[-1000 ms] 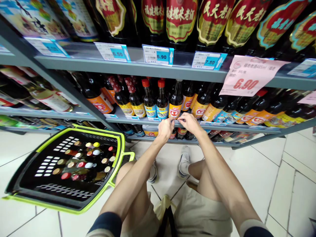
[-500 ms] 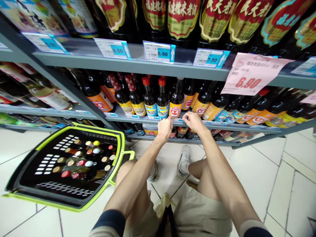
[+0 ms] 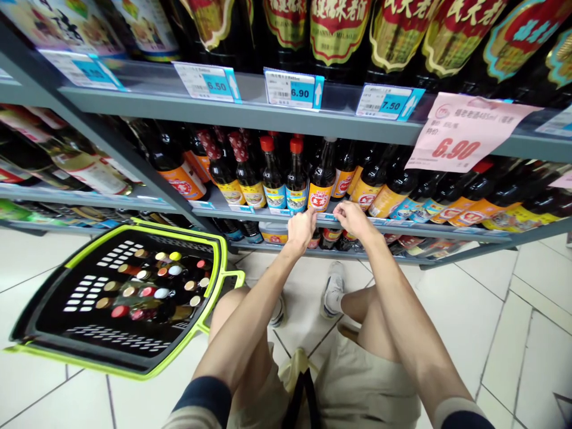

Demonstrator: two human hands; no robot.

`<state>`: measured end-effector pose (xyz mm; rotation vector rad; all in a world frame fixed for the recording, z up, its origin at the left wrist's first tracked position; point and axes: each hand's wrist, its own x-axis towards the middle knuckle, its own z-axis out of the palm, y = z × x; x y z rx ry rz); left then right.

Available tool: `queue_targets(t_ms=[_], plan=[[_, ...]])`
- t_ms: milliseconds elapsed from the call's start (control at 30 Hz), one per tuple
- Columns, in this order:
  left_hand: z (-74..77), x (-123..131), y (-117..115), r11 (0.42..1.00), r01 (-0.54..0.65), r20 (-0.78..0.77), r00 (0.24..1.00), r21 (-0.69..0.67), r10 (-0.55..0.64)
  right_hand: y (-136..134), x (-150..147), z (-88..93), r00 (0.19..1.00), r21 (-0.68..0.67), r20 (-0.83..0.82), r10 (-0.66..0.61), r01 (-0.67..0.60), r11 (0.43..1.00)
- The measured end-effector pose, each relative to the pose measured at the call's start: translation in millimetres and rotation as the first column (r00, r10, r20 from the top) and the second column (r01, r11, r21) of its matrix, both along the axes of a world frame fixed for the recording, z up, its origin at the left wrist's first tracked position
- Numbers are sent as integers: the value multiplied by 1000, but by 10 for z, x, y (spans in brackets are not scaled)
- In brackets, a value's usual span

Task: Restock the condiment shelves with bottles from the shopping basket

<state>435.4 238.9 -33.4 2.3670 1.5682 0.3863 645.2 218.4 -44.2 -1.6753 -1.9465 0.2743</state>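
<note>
At the front edge of the middle shelf (image 3: 393, 223), my left hand (image 3: 302, 228) is closed, its thumb and fingertips against the edge strip. Just to its right, my right hand (image 3: 354, 219) has thumb and forefinger pinched together at the same strip. A blue-and-white price label (image 3: 329, 217) shows between the two hands; whether either one grips it is hard to make out. Directly behind them stands a dark sauce bottle with an orange label (image 3: 320, 187). Two red-capped bottles with blue labels (image 3: 296, 185) stand upright to its left.
A black basket with a lime-green rim (image 3: 223, 250) holding several capped bottles is on the tiled floor at left. Above my hands, the upper shelf (image 3: 250, 113) carries large bottles and price cards. A pink price sheet (image 3: 469, 134) hangs from it at right.
The view has shifted slightly, so the shelf and both hands appear a little further right in the picture. My hands stay at the shelf edge in nearly the same pose.
</note>
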Motion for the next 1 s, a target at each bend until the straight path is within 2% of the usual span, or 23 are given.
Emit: queue_targets(t_ms=[433, 700, 833, 933, 1000], plan=[[-18, 13, -22, 999, 31, -38, 999, 22, -30, 17, -2, 4, 1000, 6, -15, -8, 8, 1000], [-29, 10, -2, 1000, 1, 4, 1000, 12, -1, 1, -127, 142, 998, 16, -52, -43, 44, 999], [-16, 43, -8, 992, -121, 75, 990, -17, 122, 57, -235, 193, 970, 51, -204, -135, 149, 988], [3, 57, 0, 986, -165, 117, 979, -27, 167, 99, -287, 187, 924, -10, -339, -178, 185, 983], [11, 55, 19, 985, -171, 129, 977, -19, 172, 111, -310, 177, 920, -37, -350, -178, 176, 984]])
